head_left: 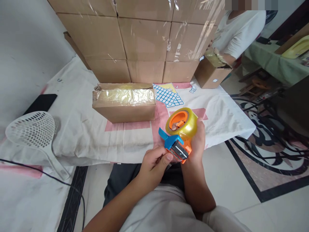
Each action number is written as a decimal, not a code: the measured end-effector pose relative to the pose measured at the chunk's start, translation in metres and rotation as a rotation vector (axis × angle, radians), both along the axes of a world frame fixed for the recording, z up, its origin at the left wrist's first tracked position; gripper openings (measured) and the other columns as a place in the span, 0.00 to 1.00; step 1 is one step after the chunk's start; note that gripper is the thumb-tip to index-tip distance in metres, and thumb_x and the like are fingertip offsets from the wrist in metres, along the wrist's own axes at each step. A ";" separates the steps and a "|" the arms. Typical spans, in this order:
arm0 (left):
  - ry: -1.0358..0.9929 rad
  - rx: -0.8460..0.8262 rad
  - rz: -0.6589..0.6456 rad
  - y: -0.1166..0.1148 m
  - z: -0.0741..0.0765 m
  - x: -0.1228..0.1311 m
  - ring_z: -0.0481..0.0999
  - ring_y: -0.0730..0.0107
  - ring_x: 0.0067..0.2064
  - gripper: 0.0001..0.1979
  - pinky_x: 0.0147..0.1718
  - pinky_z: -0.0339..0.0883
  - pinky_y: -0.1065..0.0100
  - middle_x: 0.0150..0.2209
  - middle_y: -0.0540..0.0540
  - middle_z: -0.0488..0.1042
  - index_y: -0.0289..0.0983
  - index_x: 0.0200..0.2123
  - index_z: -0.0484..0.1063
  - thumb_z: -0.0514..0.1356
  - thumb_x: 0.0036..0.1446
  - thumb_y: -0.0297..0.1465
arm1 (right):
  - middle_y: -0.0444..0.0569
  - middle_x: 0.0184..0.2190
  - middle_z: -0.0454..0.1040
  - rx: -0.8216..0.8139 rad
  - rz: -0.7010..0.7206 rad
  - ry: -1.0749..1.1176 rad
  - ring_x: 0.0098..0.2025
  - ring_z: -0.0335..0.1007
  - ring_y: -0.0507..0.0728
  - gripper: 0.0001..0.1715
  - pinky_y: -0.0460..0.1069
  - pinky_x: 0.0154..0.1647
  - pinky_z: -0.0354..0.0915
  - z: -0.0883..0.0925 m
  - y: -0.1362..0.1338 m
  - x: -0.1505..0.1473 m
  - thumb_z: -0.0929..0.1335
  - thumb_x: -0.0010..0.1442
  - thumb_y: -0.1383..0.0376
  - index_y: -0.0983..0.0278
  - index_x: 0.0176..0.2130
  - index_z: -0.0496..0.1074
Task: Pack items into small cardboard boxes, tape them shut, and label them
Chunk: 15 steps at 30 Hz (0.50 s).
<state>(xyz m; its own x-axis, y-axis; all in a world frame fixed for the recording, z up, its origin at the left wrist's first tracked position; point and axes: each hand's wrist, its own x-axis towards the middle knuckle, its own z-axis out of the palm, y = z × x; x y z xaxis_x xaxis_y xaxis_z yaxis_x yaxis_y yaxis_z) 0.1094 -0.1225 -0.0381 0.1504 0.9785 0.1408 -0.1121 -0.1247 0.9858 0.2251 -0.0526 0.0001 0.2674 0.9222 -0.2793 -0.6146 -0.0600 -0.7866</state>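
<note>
A tape dispenser [177,145] in orange and blue, loaded with a roll of clear yellowish packing tape [190,127], is gripped by my right hand [198,141] over my lap. My left hand [156,161] is closed at the dispenser's front end, thumb and fingers pinched together near the black roller; the tape end there is too unclear to make out. Beyond my hands, on the cloth-covered table [130,141], lies a cardboard box [123,111] with shiny tape over its top. Neither hand touches that box.
Stacked cardboard boxes [145,38] wrapped in clear film rise behind. Sheets of blue-edged white labels [170,96] lie beside the box. A white plastic strainer [31,130] and black phone-like slab [41,102] are at left. At right, a person in white [243,35] handles another box [210,75].
</note>
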 end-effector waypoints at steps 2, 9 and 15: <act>0.023 0.011 0.006 0.000 0.002 -0.001 0.64 0.75 0.27 0.21 0.29 0.57 0.72 0.22 0.52 0.67 0.37 0.26 0.72 0.57 0.67 0.43 | 0.46 0.32 0.78 0.022 -0.041 -0.019 0.30 0.74 0.56 0.25 0.51 0.32 0.72 0.000 -0.002 0.001 0.64 0.65 0.45 0.61 0.43 0.75; 0.018 0.000 -0.023 0.000 0.002 0.000 0.61 0.75 0.26 0.21 0.27 0.55 0.72 0.23 0.53 0.65 0.37 0.26 0.70 0.56 0.68 0.44 | 0.47 0.32 0.78 0.035 -0.059 -0.039 0.31 0.75 0.57 0.26 0.52 0.31 0.72 -0.002 -0.002 0.004 0.65 0.64 0.44 0.61 0.43 0.75; 0.114 0.115 0.071 -0.005 -0.002 -0.006 0.62 0.75 0.27 0.20 0.28 0.56 0.73 0.22 0.53 0.64 0.37 0.24 0.70 0.59 0.67 0.40 | 0.48 0.33 0.77 0.083 0.026 -0.160 0.35 0.77 0.59 0.29 0.53 0.34 0.73 -0.004 -0.003 0.005 0.60 0.65 0.41 0.60 0.45 0.73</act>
<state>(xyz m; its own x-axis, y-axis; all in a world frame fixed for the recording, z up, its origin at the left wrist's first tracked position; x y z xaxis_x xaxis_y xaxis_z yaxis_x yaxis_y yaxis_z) 0.1030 -0.1271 -0.0401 0.1032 0.9657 0.2384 0.0123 -0.2409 0.9705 0.2297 -0.0560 -0.0035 0.2778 0.9476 -0.1580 -0.4806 -0.0053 -0.8769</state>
